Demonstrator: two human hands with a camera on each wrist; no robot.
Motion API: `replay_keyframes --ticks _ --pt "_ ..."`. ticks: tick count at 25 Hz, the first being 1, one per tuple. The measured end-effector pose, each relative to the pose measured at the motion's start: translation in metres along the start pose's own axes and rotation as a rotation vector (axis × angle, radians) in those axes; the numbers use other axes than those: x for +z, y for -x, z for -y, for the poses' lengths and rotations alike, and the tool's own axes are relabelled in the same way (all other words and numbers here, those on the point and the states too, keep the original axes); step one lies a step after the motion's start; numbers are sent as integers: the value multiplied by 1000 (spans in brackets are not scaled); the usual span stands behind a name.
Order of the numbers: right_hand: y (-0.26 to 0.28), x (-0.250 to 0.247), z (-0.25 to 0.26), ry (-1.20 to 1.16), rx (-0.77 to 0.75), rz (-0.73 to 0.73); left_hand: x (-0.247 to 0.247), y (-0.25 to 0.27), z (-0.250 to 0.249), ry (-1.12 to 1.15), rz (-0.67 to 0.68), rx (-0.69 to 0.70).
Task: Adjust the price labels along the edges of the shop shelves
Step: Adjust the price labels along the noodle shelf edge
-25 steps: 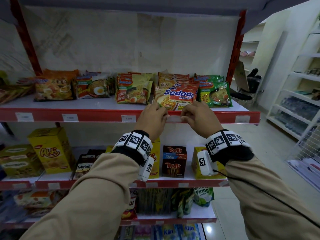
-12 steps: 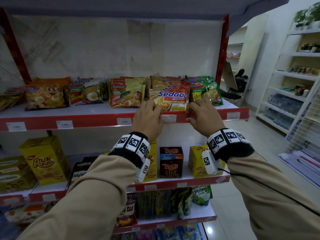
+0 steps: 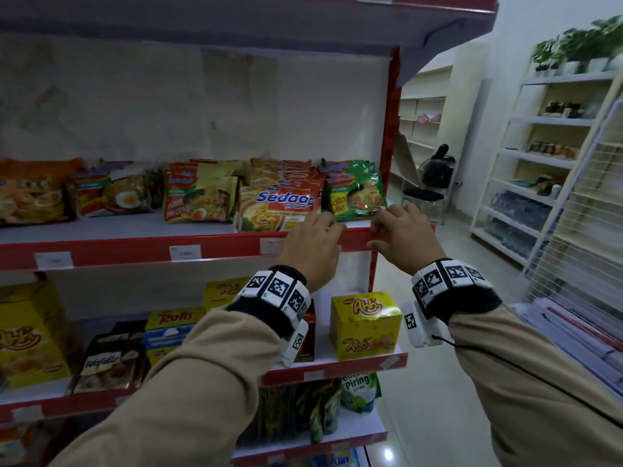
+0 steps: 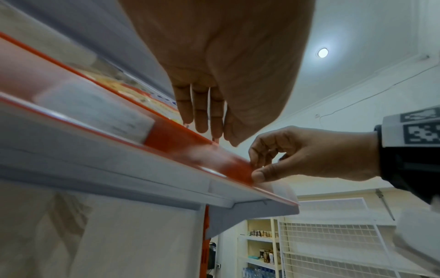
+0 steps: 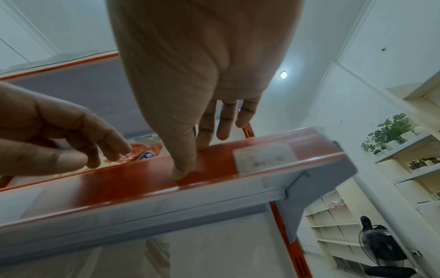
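Red plastic label strip (image 3: 135,252) ran along the front edge of the grey noodle shelf (image 3: 118,227). It was glossy, with a clear cover lip over it. Small white paper price labels sat in it: one (image 3: 185,252) below the yellow-and-red noodle packs, one (image 3: 54,260) further toward the strip's left end, and one (image 3: 271,246) partly hidden just left of the left hand. Print on them was too blurred to read.

Left hand (image 3: 312,246) lay on the strip below the red-and-white Sedaap noodle packet (image 3: 279,205). Its fingers (image 4: 201,112) were held straight and close together, tips at the strip's upper edge. This grip was open, flat against the strip, with nothing held.

Right hand (image 3: 401,232) was on the strip just right of the left hand, near the strip's right end and below the green Soto Mie noodle packet (image 3: 355,197). In the left wrist view its thumb pressed the strip's front face and curled fingers hooked over the top edge, so this grip was pinched on the strip. In the right wrist view a further white price label (image 5: 263,159) sat in the strip just right of that thumb, close to the strip's end; its print was blurred too.

Below the strip, on the next shelf down, stood a yellow Ahh snack box (image 3: 364,325).
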State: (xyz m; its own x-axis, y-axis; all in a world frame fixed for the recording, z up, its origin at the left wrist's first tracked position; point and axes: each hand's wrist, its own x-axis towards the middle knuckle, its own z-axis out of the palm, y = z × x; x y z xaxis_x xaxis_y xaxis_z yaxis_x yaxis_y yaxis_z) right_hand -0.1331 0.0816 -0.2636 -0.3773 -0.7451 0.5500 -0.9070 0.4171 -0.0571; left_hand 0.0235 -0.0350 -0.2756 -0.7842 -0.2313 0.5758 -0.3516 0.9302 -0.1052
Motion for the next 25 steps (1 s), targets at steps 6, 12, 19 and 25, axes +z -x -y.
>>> replay_keyframes --ticks 6,12,19,25 --pt "4 8 -31 -117 -42 -65 24 -18 -40 -65 -21 -19" --pt "8 4 -50 -119 -82 -54 29 -32 -51 4 -75 -52" --pt "4 2 -57 -82 -120 23 30 -35 -56 -11 -26 -60" --pt "1 -3 -57 -169 -86 53 35 -35 -58 95 -64 -47"
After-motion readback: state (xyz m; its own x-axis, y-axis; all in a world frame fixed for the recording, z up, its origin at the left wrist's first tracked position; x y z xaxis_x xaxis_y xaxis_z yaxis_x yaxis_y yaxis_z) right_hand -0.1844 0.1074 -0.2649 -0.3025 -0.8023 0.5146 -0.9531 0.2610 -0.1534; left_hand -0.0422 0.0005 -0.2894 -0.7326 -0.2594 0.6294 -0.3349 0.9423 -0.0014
